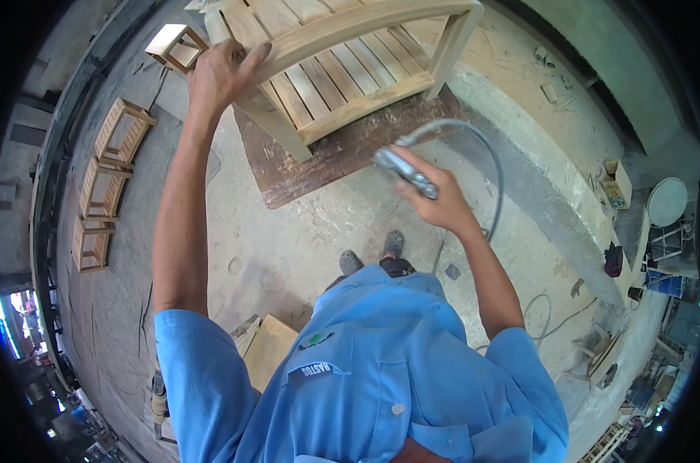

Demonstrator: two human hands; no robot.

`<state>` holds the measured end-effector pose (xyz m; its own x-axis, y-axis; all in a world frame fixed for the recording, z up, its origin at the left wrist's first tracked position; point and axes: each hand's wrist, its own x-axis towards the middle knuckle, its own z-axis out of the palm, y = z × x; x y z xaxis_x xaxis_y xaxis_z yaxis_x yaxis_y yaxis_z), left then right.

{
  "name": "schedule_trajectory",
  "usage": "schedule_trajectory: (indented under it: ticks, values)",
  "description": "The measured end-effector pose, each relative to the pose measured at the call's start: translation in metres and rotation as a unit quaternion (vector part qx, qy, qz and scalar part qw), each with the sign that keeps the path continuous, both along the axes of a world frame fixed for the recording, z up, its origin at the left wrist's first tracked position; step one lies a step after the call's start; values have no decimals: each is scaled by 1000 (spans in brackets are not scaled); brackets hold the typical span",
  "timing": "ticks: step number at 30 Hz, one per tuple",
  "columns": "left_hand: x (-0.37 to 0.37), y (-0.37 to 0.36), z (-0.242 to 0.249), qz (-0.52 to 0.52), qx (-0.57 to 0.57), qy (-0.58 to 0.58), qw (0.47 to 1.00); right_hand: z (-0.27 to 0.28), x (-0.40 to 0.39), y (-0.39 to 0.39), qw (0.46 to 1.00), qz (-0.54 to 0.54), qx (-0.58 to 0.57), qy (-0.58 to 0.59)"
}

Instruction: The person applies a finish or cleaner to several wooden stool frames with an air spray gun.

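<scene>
My left hand (220,76) is closed over the near left corner of a slatted wooden table (330,37), thumb lying along its curved top rail. The table has a lower slatted shelf (342,81) and stands on a worn brown board (288,182). In front of it, my right hand (440,197) is wrapped round a silver air gun (406,173), smeared a little by motion. A grey hose (498,166) loops from the gun's front end round to the right and down behind my wrist. The gun is apart from the table, its front end towards the board.
Small slatted stools (105,189) stand in a row at the left, with another stool (174,46) by the table's left corner. A low concrete ledge (535,147) runs along the right. Hose or cable (549,316) lies on the floor, and a light board (271,347) is beside me.
</scene>
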<state>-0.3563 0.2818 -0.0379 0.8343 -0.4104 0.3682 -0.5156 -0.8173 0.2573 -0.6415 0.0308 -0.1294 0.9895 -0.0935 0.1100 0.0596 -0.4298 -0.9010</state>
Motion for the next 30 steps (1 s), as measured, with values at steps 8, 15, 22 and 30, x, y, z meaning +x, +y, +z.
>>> schedule_trajectory:
  ticks: [8,15,22,30]
  values:
    - [21,-26,-19,67,-39,-122,990,-13,81,2,995,-19,70,-62]
    - [35,-12,-27,-18,47,-193,980,-59,182,22,982,-17,172,-72]
    - [41,-5,-30,13,-11,-181,983,-96,262,60,981,-69,153,-95]
    - [44,10,-31,26,71,-155,985,-91,290,75,977,-25,189,-91]
